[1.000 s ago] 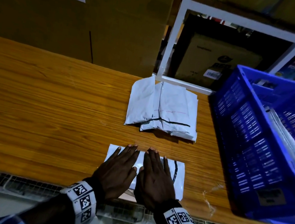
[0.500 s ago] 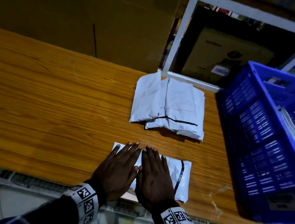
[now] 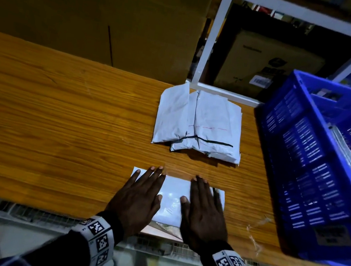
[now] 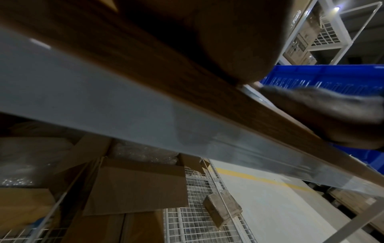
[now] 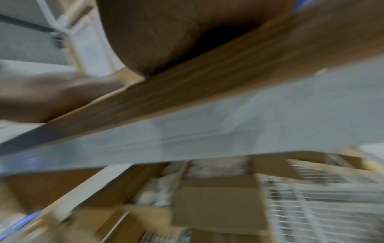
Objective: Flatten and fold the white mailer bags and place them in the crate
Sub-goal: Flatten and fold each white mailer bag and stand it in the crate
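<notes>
**Mailer flattening, both palms down near the bench edge**

While both hands are pressing flat on the white mailer bag (image 3: 172, 197), nothing is actually being gripped: the left hand (image 3: 138, 197) and right hand (image 3: 204, 211) are lying palm-down with the fingers (image 3: 153, 174) stretched out straight, one hand on each end, and a strip of bag is showing between them. The bag is sitting at the near edge of the bench (image 3: 58, 127), right in front of the person, and its near edge looks like it's riding at or slightly over the lip.

What could go sideways, as I'm reading it: that overhang. If the palms are pushing outward unevenly, the slick plastic could be skating off the front of the bench, or trapped air could be bunching into a wrinkle that makes the fold crooked. Wrist views are too blurry to settle how far over the edge it is.

Orientation: the bag's long axis is running left to right, parallel to the bench's front edge, with a dark strip at the right end under the right hand's outer fingers.

Further back, a stack of white mailers (image 3: 198, 122) is waiting, touching nothing else. The blue crate (image 3: 314, 166) is sitting to the right, well apart from the bag being pressed, with something pale and plasticky already inside.
</notes>
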